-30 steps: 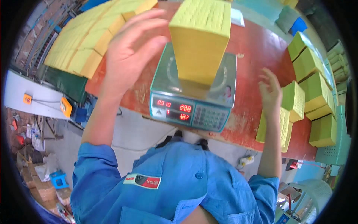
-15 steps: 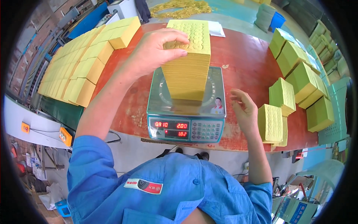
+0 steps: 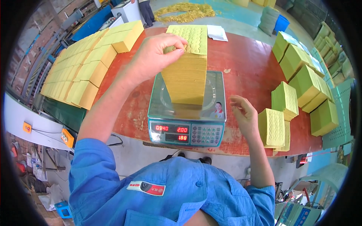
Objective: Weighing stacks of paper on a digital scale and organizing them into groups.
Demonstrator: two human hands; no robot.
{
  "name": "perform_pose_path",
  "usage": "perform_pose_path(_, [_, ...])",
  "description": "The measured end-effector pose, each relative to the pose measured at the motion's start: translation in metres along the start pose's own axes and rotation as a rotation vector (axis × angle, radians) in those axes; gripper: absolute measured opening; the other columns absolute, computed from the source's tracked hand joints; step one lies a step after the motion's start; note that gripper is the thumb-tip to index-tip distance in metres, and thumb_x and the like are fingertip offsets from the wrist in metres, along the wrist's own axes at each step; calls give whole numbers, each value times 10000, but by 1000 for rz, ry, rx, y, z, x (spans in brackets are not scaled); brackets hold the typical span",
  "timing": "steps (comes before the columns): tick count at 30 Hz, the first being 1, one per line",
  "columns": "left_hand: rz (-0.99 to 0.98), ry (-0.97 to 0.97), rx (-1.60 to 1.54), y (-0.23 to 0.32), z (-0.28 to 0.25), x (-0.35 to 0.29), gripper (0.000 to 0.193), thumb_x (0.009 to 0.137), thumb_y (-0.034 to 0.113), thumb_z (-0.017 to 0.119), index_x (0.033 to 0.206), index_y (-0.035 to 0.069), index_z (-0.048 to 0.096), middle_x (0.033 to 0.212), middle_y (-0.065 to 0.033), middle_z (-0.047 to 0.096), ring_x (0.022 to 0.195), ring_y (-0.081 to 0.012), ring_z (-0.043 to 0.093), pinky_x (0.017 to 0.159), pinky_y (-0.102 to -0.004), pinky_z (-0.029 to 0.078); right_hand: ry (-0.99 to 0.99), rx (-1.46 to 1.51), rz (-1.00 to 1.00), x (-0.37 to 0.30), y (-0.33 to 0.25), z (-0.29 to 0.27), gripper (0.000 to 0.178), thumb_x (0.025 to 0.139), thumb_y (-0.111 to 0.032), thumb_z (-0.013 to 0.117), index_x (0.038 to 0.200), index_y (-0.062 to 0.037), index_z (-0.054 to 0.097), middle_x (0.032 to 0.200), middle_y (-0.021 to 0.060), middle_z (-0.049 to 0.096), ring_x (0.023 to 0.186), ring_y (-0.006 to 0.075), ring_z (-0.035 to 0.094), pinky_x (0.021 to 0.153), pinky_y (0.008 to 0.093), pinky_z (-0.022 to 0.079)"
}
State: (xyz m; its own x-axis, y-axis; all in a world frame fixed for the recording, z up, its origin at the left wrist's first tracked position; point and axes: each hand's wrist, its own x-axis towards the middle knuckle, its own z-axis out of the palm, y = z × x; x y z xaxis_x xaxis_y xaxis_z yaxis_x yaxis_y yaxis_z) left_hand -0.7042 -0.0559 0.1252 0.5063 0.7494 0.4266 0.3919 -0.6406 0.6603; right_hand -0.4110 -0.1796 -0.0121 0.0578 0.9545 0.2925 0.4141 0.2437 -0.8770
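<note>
A tall stack of yellow embossed paper sheets [image 3: 184, 77] stands on the metal pan of a digital scale [image 3: 158, 109]. Over the top left of the stack is my left hand [image 3: 156, 52], its thumb and forefinger pinched together against the top sheets. Whatever lies between those fingertips is too small to make out. My right hand [image 3: 245, 115] hovers just right of the scale, loosely curled with fingers apart and holding nothing. Red digits glow on the scale's front panel, left of its keypad.
Rows of yellow paper stacks [image 3: 81, 64] line the left side. More stacks [image 3: 305, 84] stand along the right edge of the red table [image 3: 245, 64], one nearer stack [image 3: 272, 128] close to my right hand. White sheets [image 3: 217, 33] lie behind the scale. A person [image 3: 146, 11] stands beyond.
My left thumb and forefinger have closed from a spread grip into a pinch at the stack's top. The scale's red readout has changed. My right hand stays beside the scale.
</note>
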Motion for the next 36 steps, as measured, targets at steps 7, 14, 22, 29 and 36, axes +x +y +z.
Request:
perform_pose_path(7, [476, 247, 423, 48, 26, -16, 59, 821, 57, 649, 789, 38, 604, 1115, -106, 687, 1127, -301, 616, 997, -466, 454, -74, 268, 161, 0, -29, -14, 294, 947, -68, 534, 1218, 17, 612, 1154, 136, 661, 997, 187, 657, 826, 303, 517])
perform_pose_path(14, [698, 45, 562, 74, 107, -77, 164, 811, 59, 682, 952, 60, 596, 1266, -125, 621, 1236, -353, 550, 1067, -584, 361, -217, 727, 322, 12, -68, -19, 397, 920, -89, 564, 1295, 36, 537, 1060, 100, 648, 929, 118, 607, 812, 269, 488])
perform_pose_path(22, [356, 151, 400, 78, 142, -78, 395, 866, 151, 649, 1223, 9, 559, 1397, -217, 492, 1313, -409, 455, 1086, -536, 351, 479, 252, 203, 25, 57, -201, 492, 845, -21, 541, 1337, -11, 536, 1110, 101, 627, 997, 171, 598, 851, 303, 488])
perform_pose_path(29, [59, 169, 349, 78, 171, -92, 415, 841, 97, 639, 1233, -10, 555, 1413, -218, 473, 1322, -405, 442, 1096, -493, 348, 451, 347, 595, 32, 167, -338, 498, 846, -6, 456, 1333, -11, 561, 1172, 76, 635, 1032, 191, 605, 854, 363, 503])
perform_pose_path(36, [-62, 242, 338, 85, 192, -98, 397, 842, 64, 615, 1224, -24, 555, 1417, -213, 472, 1340, -387, 425, 1110, -477, 332, 322, 313, 580, 44, 196, -353, 470, 848, -19, 472, 1302, 28, 581, 1117, 98, 661, 967, 193, 628, 826, 317, 496])
